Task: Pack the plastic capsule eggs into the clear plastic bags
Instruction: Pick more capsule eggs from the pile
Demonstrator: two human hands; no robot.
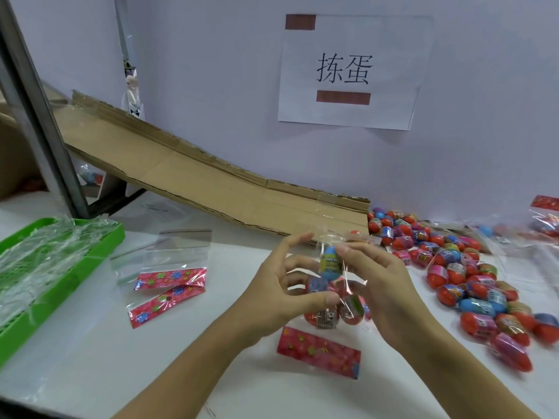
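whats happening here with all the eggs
A person is packing capsule eggs into a clear bag held up between both hands. The right hand is pinching a blue egg at the bag's mouth, while the left hand holds the bag, which already has several eggs in it. A pile of loose eggs lies on the table to the right, and two empty bags lie to the left beside a green tray.
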